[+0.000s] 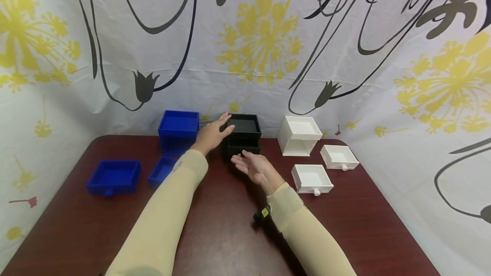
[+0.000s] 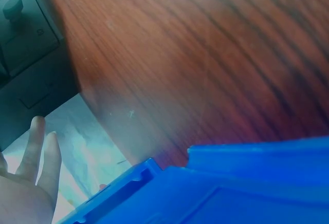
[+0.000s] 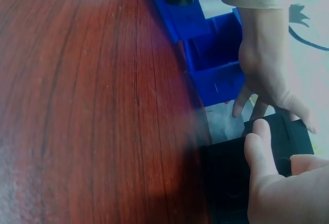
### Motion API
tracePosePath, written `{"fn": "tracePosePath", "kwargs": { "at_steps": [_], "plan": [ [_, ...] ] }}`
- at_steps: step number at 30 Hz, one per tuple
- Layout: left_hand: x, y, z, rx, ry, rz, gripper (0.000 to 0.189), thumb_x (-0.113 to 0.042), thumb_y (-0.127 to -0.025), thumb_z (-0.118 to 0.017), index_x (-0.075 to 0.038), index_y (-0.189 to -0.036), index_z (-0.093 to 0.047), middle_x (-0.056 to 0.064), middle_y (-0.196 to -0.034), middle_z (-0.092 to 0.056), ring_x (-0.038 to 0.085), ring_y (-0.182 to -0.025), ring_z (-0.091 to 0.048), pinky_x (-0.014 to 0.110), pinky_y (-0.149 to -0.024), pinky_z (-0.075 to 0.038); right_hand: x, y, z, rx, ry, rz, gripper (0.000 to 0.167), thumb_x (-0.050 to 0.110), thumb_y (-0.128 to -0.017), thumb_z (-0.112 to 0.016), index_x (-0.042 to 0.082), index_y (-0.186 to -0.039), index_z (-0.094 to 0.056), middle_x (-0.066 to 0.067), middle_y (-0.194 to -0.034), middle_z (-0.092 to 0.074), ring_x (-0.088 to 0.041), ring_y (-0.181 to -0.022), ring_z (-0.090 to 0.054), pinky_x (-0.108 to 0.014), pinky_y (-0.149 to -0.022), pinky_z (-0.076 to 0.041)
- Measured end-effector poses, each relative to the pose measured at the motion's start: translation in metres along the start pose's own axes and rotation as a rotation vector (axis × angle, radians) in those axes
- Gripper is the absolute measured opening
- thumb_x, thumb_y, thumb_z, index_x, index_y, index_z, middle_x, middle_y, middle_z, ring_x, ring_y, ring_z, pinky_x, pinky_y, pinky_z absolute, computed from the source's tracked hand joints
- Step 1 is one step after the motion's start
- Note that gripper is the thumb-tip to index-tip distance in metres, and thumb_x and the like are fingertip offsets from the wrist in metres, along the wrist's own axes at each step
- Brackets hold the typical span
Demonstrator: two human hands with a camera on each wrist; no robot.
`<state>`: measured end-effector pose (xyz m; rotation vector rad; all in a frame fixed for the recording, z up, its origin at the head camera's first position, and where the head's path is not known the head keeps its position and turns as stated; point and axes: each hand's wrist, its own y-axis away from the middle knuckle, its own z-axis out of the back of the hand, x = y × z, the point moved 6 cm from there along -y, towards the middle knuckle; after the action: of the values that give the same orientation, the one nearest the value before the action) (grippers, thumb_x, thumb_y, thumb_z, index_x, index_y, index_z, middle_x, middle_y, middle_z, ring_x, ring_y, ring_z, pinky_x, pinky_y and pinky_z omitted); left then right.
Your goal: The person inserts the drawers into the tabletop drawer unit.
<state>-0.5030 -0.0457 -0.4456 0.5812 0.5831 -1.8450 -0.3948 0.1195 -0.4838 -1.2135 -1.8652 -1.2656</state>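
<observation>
A small black cabinet (image 1: 242, 122) stands at the back middle of the table, with a tray-like recessed top and a drawer low in its front. Its drawer front and round knob (image 2: 13, 8) show at the left of the left wrist view. My left hand (image 1: 212, 134) is at the cabinet's upper left, fingers extended, thumb toward the top edge. In front of the cabinet, low down, my right hand (image 1: 259, 168) has its palm turned up and fingers straight. Seen from the right wrist, its fingers overlap the black front. Neither hand grips anything.
A blue cabinet (image 1: 178, 123) stands left of the black one, with two blue drawers (image 1: 132, 178) (image 1: 163, 170) pulled out before it. On the right, a white cabinet (image 1: 301, 127) has an open front, and two white drawers (image 1: 312, 178) (image 1: 339, 156) lie nearby. Patterned cloth (image 1: 245, 54) hangs behind.
</observation>
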Motion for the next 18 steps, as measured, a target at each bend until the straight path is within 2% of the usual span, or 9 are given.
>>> {"fn": "tracePosePath", "kwargs": {
  "at_steps": [12,18],
  "plan": [
    [0.0004,-0.0003,-0.0004,0.001,0.004,0.000,0.068,-0.070,-0.100,-0.038,-0.041,-0.161,-0.026,-0.018,-0.167,-0.015,0.037,-0.147,-0.035,0.062,-0.112,-0.032,-0.0003,-0.0014,0.0004,-0.008,-0.003,-0.010,0.040,0.016,-0.106,-0.056,-0.007,-0.139,-0.053,-0.025,-0.133,-0.062,-0.028,-0.116,-0.067,-0.039,-0.102,-0.049],
    [-0.0003,-0.0006,0.0001,-0.006,0.008,-0.007,0.067,-0.068,-0.101,-0.040,-0.040,-0.161,-0.027,-0.018,-0.167,-0.015,0.036,-0.148,-0.033,0.062,-0.113,-0.031,0.0021,-0.0083,-0.0010,-0.029,-0.023,-0.022,0.038,0.018,-0.107,-0.055,-0.002,-0.139,-0.050,-0.025,-0.136,-0.060,-0.026,-0.114,-0.069,-0.035,-0.097,-0.053]
  ]
}}
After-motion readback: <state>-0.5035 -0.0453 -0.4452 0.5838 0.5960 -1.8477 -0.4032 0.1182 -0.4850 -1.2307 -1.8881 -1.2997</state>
